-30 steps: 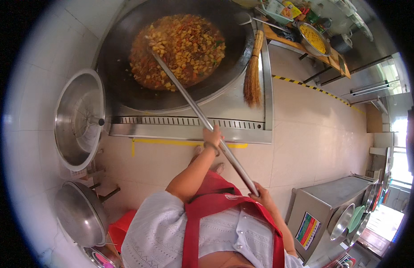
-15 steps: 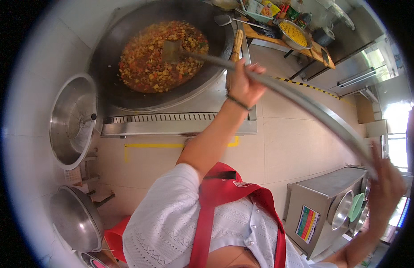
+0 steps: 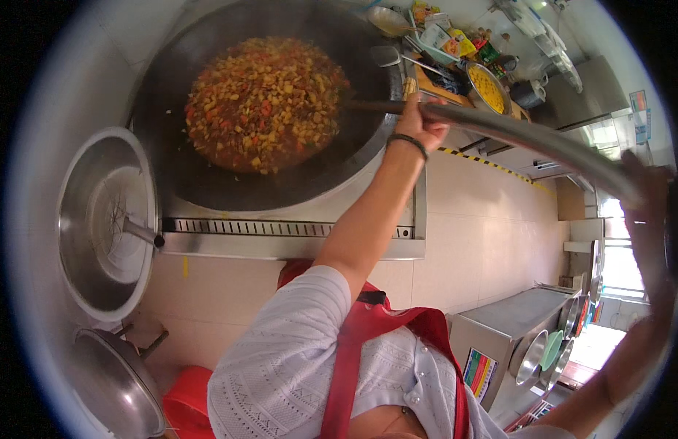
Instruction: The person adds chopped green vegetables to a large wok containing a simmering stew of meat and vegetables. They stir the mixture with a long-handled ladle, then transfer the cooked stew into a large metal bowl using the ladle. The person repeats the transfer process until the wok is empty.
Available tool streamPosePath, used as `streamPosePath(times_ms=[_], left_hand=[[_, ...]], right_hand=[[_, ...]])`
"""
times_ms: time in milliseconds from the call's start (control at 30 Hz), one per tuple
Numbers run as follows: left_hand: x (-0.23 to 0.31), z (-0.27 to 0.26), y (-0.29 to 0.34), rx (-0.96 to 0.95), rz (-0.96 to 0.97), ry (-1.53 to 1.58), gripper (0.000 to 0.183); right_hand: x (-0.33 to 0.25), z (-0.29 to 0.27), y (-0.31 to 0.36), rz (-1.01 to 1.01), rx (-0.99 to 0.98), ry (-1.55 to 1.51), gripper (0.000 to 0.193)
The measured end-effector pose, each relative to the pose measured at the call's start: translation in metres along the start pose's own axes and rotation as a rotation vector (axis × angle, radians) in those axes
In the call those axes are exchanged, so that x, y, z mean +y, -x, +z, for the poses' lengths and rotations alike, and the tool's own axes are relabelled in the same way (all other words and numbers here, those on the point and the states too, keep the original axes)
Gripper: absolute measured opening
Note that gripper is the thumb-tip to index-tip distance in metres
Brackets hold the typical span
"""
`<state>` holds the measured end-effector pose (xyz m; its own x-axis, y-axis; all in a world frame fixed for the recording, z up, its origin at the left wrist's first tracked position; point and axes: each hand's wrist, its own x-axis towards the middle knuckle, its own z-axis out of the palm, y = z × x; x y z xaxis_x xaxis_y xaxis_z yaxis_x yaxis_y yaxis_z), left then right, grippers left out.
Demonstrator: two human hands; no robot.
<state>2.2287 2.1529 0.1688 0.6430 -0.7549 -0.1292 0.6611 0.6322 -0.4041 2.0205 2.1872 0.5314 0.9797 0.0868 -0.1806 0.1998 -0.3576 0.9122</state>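
Long-handled spatula (image 3: 529, 135): its far end has shifted from mid-stew to the stew's (image 3: 266, 110) 3 o'clock edge in the wok (image 3: 229, 192), leaving the centre uncovered. My left grip (image 3: 424, 130) wraps the shaft; my right grip (image 3: 650, 208), at the near end, is too dark to tell.

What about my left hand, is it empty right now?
No, the left hand is closed around the long metal handle, to the right of the big dark wok.
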Motion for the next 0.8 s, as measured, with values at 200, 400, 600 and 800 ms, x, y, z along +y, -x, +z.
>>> streamPosePath(times_ms=[200,400,600,800], left_hand=[[0.11,-0.093,-0.075,0.273,0.183,-0.065,0.02],[0.03,-0.209,-0.098,0.37,0.098,-0.242,0.024],[0.02,-0.243,-0.116,0.441,0.26,-0.497,0.025],[-0.029,-0.284,-0.08,0.465,0.191,-0.434,0.028]], right_hand=[[-0.105,0.088,-0.072,0.082,-0.265,-0.27,0.023],[-0.194,0.279,0.013,0.192,-0.367,-0.755,0.025],[-0.259,0.399,0.039,0.256,-0.115,-0.932,0.03],[-0.35,0.459,0.131,0.445,0.056,-0.879,0.029]])
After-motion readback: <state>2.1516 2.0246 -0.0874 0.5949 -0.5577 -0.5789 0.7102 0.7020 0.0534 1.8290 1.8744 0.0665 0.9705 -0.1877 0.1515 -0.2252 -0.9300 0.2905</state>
